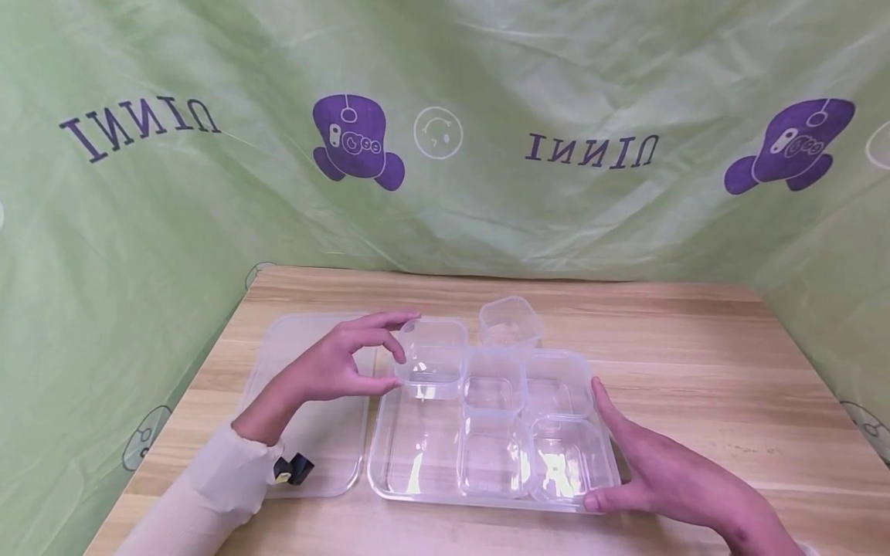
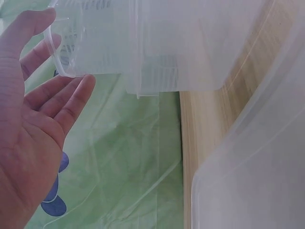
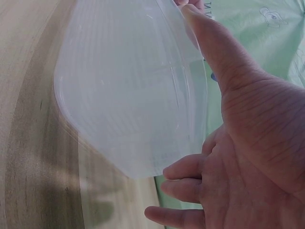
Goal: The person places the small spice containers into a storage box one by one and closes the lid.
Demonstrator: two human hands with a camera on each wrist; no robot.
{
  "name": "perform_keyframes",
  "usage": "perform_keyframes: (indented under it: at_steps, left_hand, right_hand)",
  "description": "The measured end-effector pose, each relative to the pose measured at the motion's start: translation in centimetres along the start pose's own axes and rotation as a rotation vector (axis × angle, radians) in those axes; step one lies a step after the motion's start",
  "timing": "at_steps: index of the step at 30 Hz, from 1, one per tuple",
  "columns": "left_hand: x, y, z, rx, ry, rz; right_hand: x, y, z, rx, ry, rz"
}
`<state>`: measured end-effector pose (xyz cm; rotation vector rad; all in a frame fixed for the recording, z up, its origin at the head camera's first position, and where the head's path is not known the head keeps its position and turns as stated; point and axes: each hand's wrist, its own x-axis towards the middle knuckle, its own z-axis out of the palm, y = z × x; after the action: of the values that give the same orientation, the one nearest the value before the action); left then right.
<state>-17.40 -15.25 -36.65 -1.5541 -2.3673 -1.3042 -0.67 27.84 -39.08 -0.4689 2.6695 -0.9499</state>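
My left hand (image 1: 351,357) holds a small clear plastic box (image 1: 433,349) by its left side, thumb at the near corner and fingers at the far side. This small box stands raised above the back left of a larger clear container (image 1: 417,494). Inside the container are several similar small boxes, among them one at the front right (image 1: 566,455). Along the container's right side lies my right hand (image 1: 660,471), fingers stretched out, with its thumb at the near right corner. In the right wrist view the thumb (image 3: 209,36) touches the rim.
Another small clear box (image 1: 511,323) stands on the wooden table (image 1: 695,347) behind the container. A flat clear lid (image 1: 327,440) lies to the left, under my left forearm. Small black pieces (image 1: 299,469) show by the left sleeve. A green printed curtain (image 1: 445,216) hangs behind.
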Motion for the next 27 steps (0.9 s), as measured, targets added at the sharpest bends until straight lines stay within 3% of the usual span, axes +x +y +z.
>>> perform_keyframes:
  at_steps: [17,27]
  left_hand:
    - [-0.5,-0.7,0.1,0.012,-0.038,0.007]
    - [-0.7,-1.3,0.7,0.011,-0.049,-0.046]
  right_hand:
    - [0.0,-0.2,0.1,-0.031,0.020,0.015]
    - [0.0,0.0,0.1,-0.022,0.022,-0.019]
